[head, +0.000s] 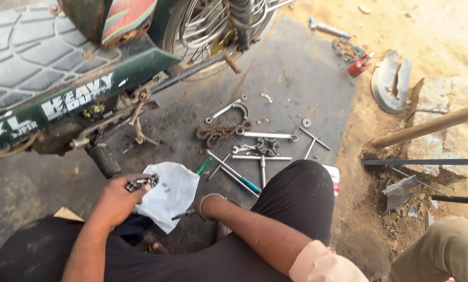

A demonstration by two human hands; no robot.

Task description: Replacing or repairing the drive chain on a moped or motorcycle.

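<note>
Left hand (118, 201) grips a short chain piece (142, 183) over the white cloth (171, 193); right hand (205, 206), just right of it, grip hidden, cannot tell.

Rust, green and grey beside a dark green motorbike (61, 99)

Near it: white cloth (171, 193), rusty brown chain (215, 133), silver spanners (268, 135), green-handled screwdriver (203, 166); farther off, red can (359, 65).

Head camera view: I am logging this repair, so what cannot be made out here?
- Right hand: mostly hidden behind the white crumpled cloth; its grip is unclear.
- Small dark metal part in the left hand: too small to identify.
- Green moped: cut off by the top and left edges.
</note>
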